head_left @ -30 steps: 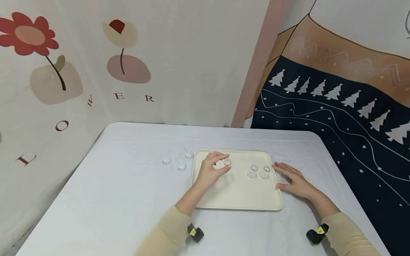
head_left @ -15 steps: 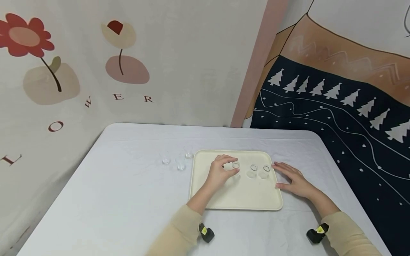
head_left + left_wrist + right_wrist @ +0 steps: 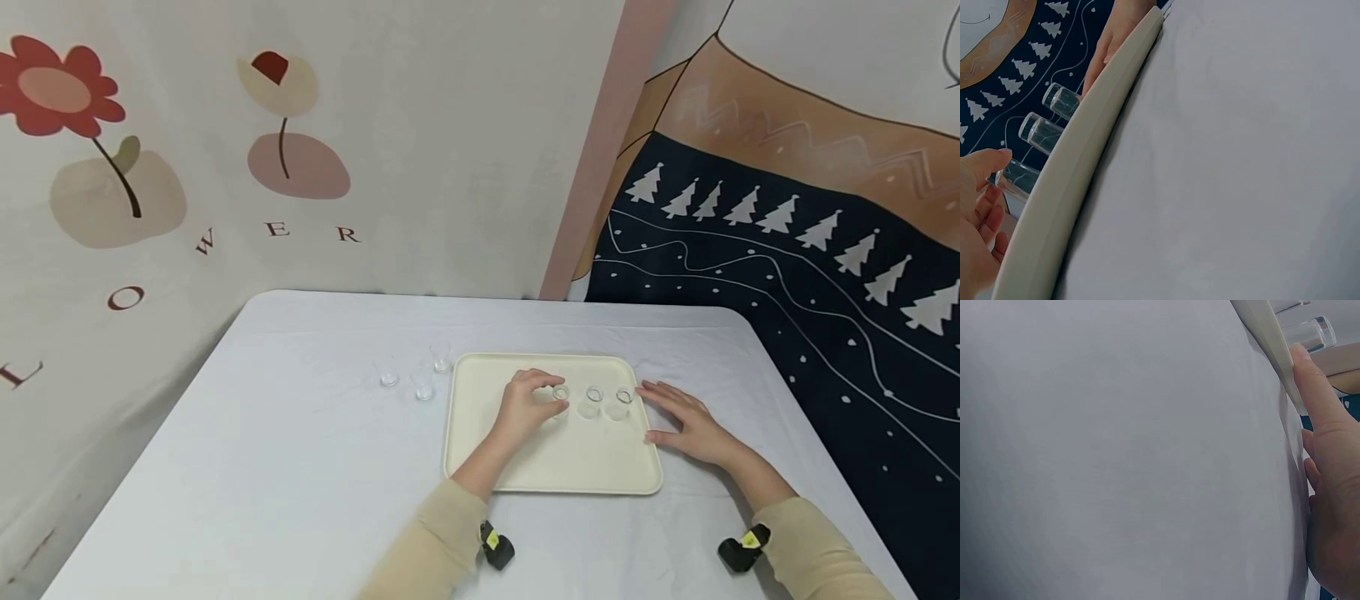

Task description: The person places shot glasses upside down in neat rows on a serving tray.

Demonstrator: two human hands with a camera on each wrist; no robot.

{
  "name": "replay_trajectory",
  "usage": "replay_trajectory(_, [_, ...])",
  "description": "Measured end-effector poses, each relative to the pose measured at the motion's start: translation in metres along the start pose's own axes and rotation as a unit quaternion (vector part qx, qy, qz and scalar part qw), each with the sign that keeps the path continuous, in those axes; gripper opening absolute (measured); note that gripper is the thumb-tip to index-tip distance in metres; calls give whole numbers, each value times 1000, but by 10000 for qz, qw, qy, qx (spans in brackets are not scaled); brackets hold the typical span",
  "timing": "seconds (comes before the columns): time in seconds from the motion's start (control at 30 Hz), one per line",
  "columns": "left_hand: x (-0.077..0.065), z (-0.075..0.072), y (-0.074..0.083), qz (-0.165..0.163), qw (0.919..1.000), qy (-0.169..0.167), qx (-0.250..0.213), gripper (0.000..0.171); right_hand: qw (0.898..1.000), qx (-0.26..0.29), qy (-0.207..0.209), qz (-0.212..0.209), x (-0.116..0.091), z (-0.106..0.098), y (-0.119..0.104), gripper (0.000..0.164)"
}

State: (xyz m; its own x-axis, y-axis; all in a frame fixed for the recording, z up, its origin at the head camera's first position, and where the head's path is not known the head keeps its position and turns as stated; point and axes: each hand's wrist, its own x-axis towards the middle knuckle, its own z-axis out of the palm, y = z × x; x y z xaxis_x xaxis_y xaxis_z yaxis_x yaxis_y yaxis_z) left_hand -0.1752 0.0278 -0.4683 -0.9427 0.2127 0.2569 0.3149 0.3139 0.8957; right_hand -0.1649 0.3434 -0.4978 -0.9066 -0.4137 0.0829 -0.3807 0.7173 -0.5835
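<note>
In the head view my left hand (image 3: 522,407) is over the cream tray (image 3: 570,479). Its thumb and fingers pinch a small clear shot glass (image 3: 560,393) near the rim; the left wrist view has that glass (image 3: 1018,179) upright at the tray, its base hidden by the tray's wall. Two more shot glasses, a middle one (image 3: 590,408) and a right one (image 3: 618,409), stand in a row to its right. My right hand (image 3: 690,427) rests at the tray's right edge, fingers extended, and its thumb touches the rim in the right wrist view.
Left of the tray, three more clear glasses stand on the white tablecloth (image 3: 300,467): a front one (image 3: 424,390), a left one (image 3: 388,377) and a back one (image 3: 442,363). Behind the table hang a flower-print curtain (image 3: 450,167) and a dark tree-print cloth (image 3: 750,275).
My left hand has moved right over the tray with the pinched shot glass, bringing it beside the two standing there. The right hand has stayed in place.
</note>
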Motion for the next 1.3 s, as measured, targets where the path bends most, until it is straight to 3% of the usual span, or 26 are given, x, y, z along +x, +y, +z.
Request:
replay_trajectory(0.3, [1,7,-5,-55,10000,-3,64,31,10000,-8,5,20,0,-1,-1,72])
replay_trajectory(0.5, [-1,4,-4,19,9999,42,110,37,10000,4,11,0,-1,1,0,71])
replay_trajectory(0.97, [-7,-20,7,208,9993,155,-253,41,10000,-7,20,-63,-1,0,0,71])
replay_trajectory(1.3, [-15,-45,13,376,9989,255,-98,41,9999,-26,19,-103,0,-1,-3,71])
